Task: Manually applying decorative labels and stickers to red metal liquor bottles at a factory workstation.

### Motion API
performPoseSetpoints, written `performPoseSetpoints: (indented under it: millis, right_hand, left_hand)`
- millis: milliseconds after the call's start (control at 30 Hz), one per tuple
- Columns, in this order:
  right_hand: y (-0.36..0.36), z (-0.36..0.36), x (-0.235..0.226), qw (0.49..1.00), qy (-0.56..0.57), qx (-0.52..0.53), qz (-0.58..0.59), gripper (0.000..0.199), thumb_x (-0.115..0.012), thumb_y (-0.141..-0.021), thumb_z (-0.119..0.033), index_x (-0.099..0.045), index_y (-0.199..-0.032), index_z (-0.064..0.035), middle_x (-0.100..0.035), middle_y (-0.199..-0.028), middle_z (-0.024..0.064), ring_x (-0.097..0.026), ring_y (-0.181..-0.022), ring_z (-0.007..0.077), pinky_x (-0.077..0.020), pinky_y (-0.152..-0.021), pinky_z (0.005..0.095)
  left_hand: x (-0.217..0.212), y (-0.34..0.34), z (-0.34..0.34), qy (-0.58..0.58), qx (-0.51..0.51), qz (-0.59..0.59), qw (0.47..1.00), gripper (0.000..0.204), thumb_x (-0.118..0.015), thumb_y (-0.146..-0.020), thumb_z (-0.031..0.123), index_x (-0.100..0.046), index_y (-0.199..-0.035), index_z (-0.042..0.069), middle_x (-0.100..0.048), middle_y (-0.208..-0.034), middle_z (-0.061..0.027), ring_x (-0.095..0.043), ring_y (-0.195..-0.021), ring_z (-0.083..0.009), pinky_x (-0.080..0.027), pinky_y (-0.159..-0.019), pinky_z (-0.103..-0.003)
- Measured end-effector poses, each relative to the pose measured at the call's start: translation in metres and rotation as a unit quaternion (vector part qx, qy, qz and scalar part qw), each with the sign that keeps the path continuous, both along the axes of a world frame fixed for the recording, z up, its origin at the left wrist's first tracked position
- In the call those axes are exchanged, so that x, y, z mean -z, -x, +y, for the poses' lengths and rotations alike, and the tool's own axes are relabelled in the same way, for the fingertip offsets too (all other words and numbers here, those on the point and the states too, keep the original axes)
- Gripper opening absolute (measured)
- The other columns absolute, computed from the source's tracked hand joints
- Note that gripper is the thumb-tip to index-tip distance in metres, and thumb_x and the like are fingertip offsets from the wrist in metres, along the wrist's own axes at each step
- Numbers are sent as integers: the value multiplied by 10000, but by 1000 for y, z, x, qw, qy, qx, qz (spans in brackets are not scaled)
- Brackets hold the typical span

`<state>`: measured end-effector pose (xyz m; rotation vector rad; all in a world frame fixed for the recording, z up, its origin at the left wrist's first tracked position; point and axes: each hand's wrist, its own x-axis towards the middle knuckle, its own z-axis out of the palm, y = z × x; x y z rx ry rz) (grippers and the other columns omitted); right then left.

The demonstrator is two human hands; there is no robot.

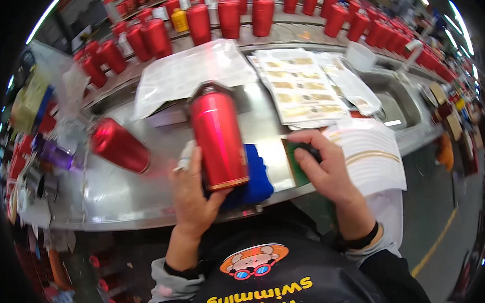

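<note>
Head view: left hand (195,205) is loaded, grasping a red bottle (218,139). Fingers run up its left side, thumb curls under the near end. Bottle sits just ahead of that palm and to its right; long axis points away from the person, capped end far, far end a touch left. Can't tell how steeply it tilts, or whether its base touches the blue cloth (259,178) right of the left hand.

Right hand (331,172) is closed in a pinch, thumb and forefinger around a small dark object (311,152); can't make out what it is. It's over the right side of a flat green board (296,164).

Key relation: bottle lies left of the right hand and well apart, with the blue cloth and board between. Left hand is the nearer one, already in contact. Bottle axis runs roughly across the line between hands.

Around: second red bottle (122,147) on the worktop (152,193), left of and beyond the left hand, apart from it. Printed sheets (299,89) directly ahead of the right hand; curved white stack (370,170) just to its right.
</note>
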<state>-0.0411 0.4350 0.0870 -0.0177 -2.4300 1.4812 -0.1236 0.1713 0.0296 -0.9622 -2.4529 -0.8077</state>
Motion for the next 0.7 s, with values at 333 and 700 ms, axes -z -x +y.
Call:
performPoseSetpoints:
  millis: [333, 700]
  right_hand:
    - [65, 266, 9, 852, -461, 134, -211, 458, -460, -774, 96, -672, -1142, -77, -555, -1275, 193, -557, -1136, 356, -440, -994, 416]
    - [196, 333, 45, 744, -543, 117, -370, 685, -444, -834, 79, -492, -1383, -329, -386, -1427, 96, -407, -1291, 339, -402, -1051, 468]
  left_hand:
    - [12, -1, 9, -150, 24, -111, 982, 836, -717, -829, 381, -326, -1431, -47, -422, -1415, -246, -428, -1287, -404, -317, -1079, -445]
    - [27, -5, 6, -180, 5, -203, 962, 911, -652, -870, 484, -217, -1469, -49, -366, -1445, -190, -432, -1296, -286, -350, -1061, -383]
